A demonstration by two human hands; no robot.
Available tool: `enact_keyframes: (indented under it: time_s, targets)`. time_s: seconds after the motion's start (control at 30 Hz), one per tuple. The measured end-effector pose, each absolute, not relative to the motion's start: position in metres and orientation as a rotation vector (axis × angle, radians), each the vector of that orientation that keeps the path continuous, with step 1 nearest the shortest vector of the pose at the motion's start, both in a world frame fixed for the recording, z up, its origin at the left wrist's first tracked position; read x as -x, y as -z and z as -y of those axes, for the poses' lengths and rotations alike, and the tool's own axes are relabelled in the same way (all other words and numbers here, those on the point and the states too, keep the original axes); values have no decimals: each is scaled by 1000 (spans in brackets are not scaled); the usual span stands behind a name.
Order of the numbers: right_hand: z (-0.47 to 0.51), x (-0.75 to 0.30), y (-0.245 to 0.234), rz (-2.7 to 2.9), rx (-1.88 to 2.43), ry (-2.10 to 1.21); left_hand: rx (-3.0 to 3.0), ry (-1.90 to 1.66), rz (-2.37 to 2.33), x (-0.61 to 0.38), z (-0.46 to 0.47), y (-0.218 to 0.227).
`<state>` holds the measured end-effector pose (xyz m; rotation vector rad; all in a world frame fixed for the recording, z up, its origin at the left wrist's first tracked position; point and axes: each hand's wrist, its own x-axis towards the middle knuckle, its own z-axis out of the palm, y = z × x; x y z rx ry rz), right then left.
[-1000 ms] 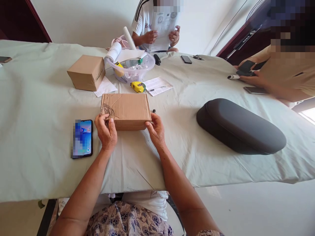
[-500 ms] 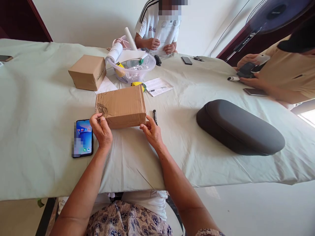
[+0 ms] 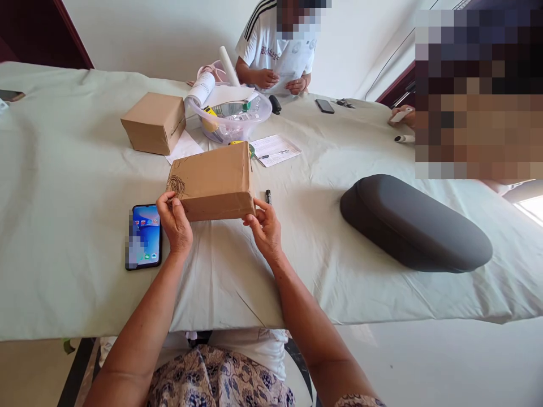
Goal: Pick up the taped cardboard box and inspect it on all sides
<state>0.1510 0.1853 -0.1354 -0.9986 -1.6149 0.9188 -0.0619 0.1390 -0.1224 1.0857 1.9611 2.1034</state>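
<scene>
Between my two hands is a brown cardboard box (image 3: 212, 175) with black scribbles on its left end. My left hand (image 3: 176, 223) grips the near left corner, thumb on the near side. At the near right corner my right hand (image 3: 263, 226) closes its thumb and fingers on the edge. The box is tilted, its top face towards me; its underside is hidden. Left of my left hand lies a smartphone (image 3: 146, 234) with a lit blue screen. A black marker (image 3: 268, 196) lies just beyond my right hand, partly covered by it.
Behind stand a second cardboard box (image 3: 148, 124) and a clear plastic basin (image 3: 263, 110) of odds and ends. A printed sheet (image 3: 280, 150) lies right of the box. A dark padded seat (image 3: 416, 223) occupies the right. One person (image 3: 271, 56) sits opposite; another, blurred out, is at right.
The box has tipped slightly, its near side showing a little more, with both hands still on it. My right hand now covers more of the marker. The person at right has leaned closer.
</scene>
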Motion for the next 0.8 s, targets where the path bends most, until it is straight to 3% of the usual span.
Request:
enact_keyframes:
  time_s: [0.3, 0.57, 0.8]
  targets:
    - [-191, -158, 128, 1762, 1286, -926, -1231, -2196, -1768, 67, -144, 131]
    - [-186, -155, 126, 1892, 1219, -945, -1167, -1953, -2138, 71, -140, 129]
    - [-180, -151, 125, 1895, 1122, -966, -970, -2121, -1930, 77, -147, 135]
